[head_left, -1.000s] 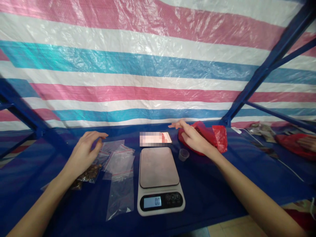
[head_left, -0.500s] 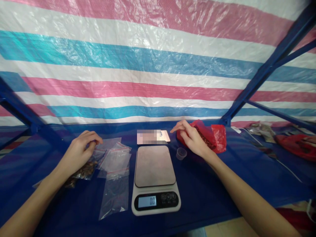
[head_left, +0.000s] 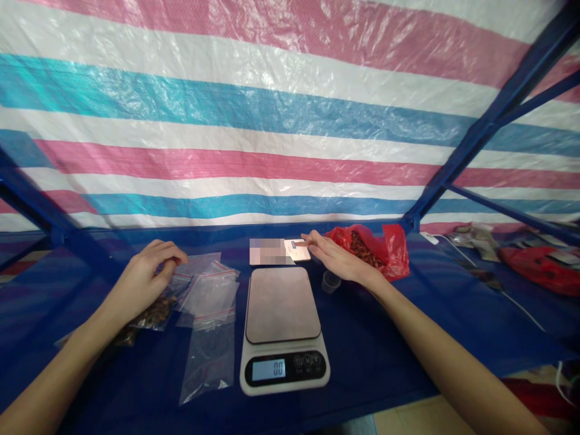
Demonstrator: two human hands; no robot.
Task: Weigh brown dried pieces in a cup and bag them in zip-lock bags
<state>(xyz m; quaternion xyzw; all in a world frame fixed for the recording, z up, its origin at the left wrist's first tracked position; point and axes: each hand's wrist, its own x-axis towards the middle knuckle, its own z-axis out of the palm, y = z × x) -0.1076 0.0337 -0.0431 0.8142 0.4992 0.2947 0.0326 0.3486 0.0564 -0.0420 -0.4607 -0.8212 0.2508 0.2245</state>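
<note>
My right hand [head_left: 335, 257] reaches in with fingers stretched out, and a fingertip is over or on the right end of the phone [head_left: 302, 251]; contact is hard to judge. Below that hand stands a small clear plastic cup [head_left: 331, 281]. Loosely bent, my left hand [head_left: 151, 275] hovers at or rests by clear bags of brown dried pieces [head_left: 156, 313], holding nothing I can see. Between the hands lie overlapping empty zip bags [head_left: 211, 356] and a kitchen scale [head_left: 283, 305], whose display reads 0.0 with a bare platform.
An open red plastic bag [head_left: 396, 244] of reddish-brown dried pieces lies behind my right forearm. Farther right are another red bag [head_left: 539, 269] and a white cable [head_left: 521, 305]. Blue metal posts [head_left: 471, 139] flank the blue tabletop [head_left: 362, 374], with a striped tarp [head_left: 254, 163] behind.
My right hand has moved left and flattened, its fingers now reaching the phone. More of the red bag's contents shows. My left hand has stayed in place.
</note>
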